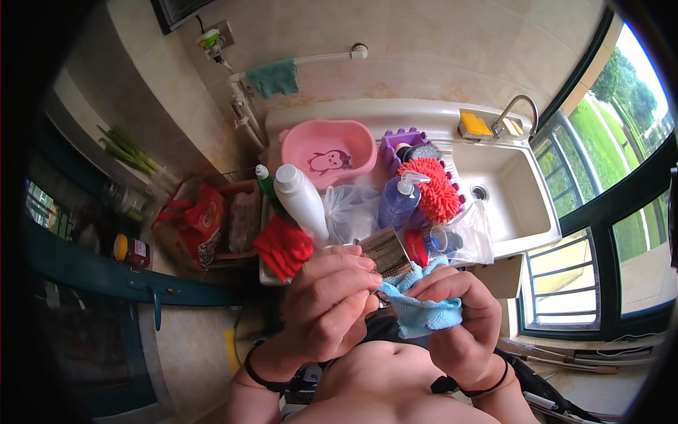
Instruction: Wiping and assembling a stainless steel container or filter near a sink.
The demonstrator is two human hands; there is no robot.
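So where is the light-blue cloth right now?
In the head view, the light-blue cloth is just right of centre, in the right hand, beside the shiny metal piece.

The small rectangular piece (387,256) looks like shiny metal, its face finely textured; the light-blue cloth (424,314) is matt and fuzzy. The pink basin (293,150) and white bottle (298,194) are smooth plastic, the clear bag (351,212) thin, crinkled plastic film. The red mitt (436,192) has shaggy fabric tufts. The sink (526,184) is smooth and glossy, the faucet (520,98) polished metal.
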